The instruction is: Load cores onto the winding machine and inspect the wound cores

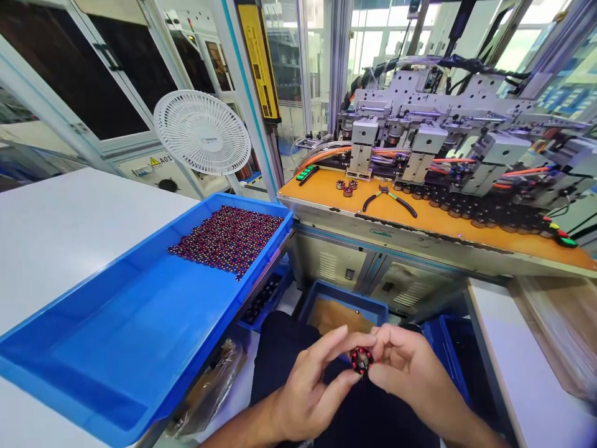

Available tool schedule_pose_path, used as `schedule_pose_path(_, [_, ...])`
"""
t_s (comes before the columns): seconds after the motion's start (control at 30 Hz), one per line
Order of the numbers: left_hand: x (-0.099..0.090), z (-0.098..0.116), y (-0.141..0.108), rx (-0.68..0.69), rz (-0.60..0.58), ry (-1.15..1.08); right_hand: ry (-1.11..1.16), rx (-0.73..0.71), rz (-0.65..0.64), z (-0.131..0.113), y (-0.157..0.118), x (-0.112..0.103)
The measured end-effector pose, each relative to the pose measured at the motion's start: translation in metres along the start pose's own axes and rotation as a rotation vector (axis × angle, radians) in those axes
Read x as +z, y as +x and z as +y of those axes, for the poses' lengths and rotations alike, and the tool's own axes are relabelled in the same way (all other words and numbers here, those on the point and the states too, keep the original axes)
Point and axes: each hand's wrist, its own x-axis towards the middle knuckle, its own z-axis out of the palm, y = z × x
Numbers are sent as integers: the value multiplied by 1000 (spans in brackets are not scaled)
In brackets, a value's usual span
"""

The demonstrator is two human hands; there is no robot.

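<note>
A: Head view, low centre: left hand (305,389) and right hand (410,367) brought together over the lap, a small round wound part (361,359) pinched between them.

B: Grip?

A: Left fingers (326,348) curled partly closed, thumb and forefinger on the part's left edge. Right fingers (383,339) closed on its right edge from above and behind. Red windings facing up toward the camera, dark core at the middle.

B: Step in hand?

A: By the look of it, checking or turning the piece over, held well apart from any tray. Judged only from the pose.

B: Next move?

A: Probably a light roll between the fingertips, without squeezing the windings. Small and round, so easy to drop into the lap.

B: Surroundings, same view?

A: Blue tray (116,336) to the left, tilted on the edge of the white table (65,230), with a cluster of like parts (228,238) lying at its far end. Another blue bin (345,305) just beyond the hands, below the machine. Orange bench top (420,218) ahead, carrying pliers (389,199) and three loose parts (346,186). Winding machine (443,137) behind that, a white fan (202,132) to its left.

B: Part relative to the fingers?

A: Touching both sets, seated between the fingertips, nothing beneath but the dark lap.
</note>
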Motion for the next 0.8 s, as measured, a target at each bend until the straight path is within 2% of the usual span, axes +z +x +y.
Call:
schedule_pose_path(0.07, [2,-2,-1,3,2,16,66,12,-4,7,7,8])
schedule_pose_path(0.17, [10,-6,-2,-26,133,-49,118,-70,25,20,8,16])
schedule_pose_path(0.27, [18,-11,-1,-100,261,-185,200,-159,94,38,-2,18])
schedule_pose_path(0.33, [20,-13,0,-167,284,-290,241,-156,112,49,-11,15])
schedule_pose_path(0.43, [21,-14,3,-196,258,-343,206,-131,108,52,-21,2])
schedule_pose_path(0.53, [23,-13,7,-158,165,-243,100,-159,138,40,-23,-10])
schedule_pose_path(0.63, [28,-11,10,-139,73,-191,51,-104,115,29,-21,-11])
schedule_pose_path(0.7, [29,-10,10,-168,57,-265,86,-112,113,30,-21,-7])
schedule_pose_path(0.8, [27,-12,8,-312,77,-508,144,-144,116,41,-25,-3])
